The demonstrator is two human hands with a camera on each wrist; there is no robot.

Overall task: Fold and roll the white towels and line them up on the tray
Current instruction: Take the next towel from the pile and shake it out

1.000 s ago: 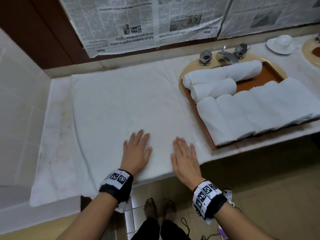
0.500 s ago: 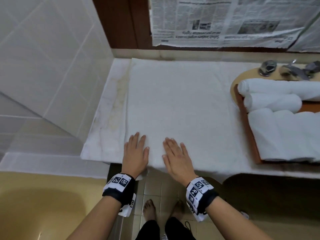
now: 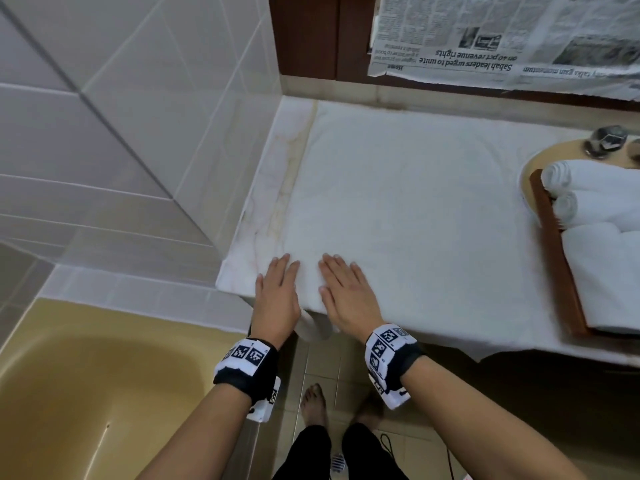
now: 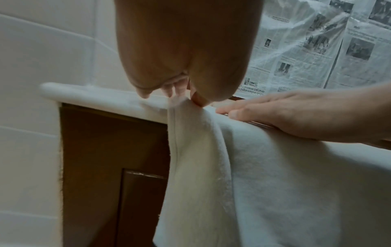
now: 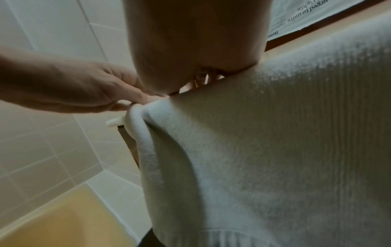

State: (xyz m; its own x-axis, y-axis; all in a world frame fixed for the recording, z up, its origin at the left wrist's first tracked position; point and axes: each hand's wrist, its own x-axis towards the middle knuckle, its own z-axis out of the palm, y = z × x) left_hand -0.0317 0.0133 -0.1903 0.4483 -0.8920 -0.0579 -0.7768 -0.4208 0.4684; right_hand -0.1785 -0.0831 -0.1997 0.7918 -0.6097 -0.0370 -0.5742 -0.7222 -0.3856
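hands lay side by side on a white bath towel (image 3: 408,216) that was spread across the marble counter (image 3: 263,216). her or his left hand (image 3: 277,292) was flat, fingers straight and close together, pressing the towel's near left corner down at the counter's front edge; from the left wrist view the thumb and fingertips (image 4: 175,86) touched the cloth just where it bent over the edge, though i couldn't tell whether they nipped it. right hand (image 3: 346,296) sat just beside the left, apart from it by a narrow strip of cloth, also flat with straight fingers and gripping nothing. below both palms the towel's edge hung over the counter front in a loose fold (image 5: 160,150). well off to the right of the right hand stood a brown wooden tray (image 3: 557,258) over the sink, holding rolled white towels (image 3: 595,192), with folded ones nearer the front edge. a chrome tap handle (image 3: 606,142) showed beyond the tray. to the left of the left hand and lower was a yellow bathtub (image 3: 104,393); newspaper sheets (image 3: 502,39) hung on the wall past the fingertips. bare feet (image 3: 313,403) stood on the tiled floor beneath the wrists.
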